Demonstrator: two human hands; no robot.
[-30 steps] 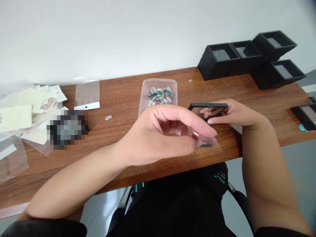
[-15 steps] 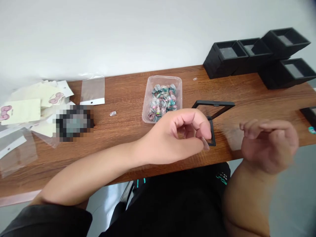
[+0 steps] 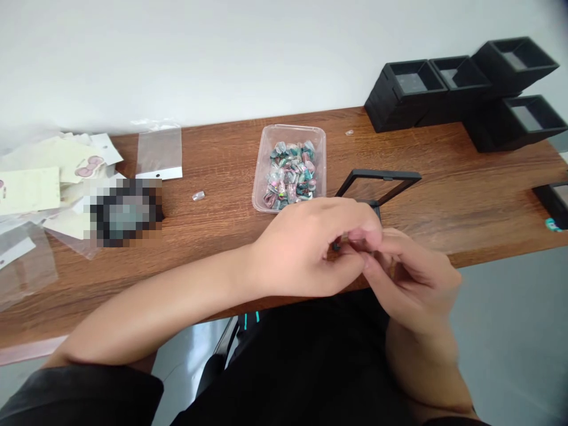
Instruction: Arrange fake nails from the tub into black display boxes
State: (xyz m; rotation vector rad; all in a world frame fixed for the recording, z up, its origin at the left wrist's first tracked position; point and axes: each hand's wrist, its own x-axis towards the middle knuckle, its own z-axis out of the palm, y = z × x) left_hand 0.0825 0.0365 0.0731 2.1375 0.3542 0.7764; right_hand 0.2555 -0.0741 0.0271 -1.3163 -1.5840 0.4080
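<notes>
Frame (image 3: 387, 175) on desk (image 3: 222, 155), white wall (image 3: 213, 59) beyond

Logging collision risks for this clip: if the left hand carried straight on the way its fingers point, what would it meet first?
Most likely the right hand, whose fingertips face the left hand; they look in contact already, though depth is unclear.

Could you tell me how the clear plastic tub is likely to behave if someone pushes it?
The tub looks thin-walled and see-through, so it is probably light and may flex a little when pressed. Its broad, low shape suggests it would slide over the table rather than tip. With no lid on, the small wrapped pieces might shift inside.
</notes>
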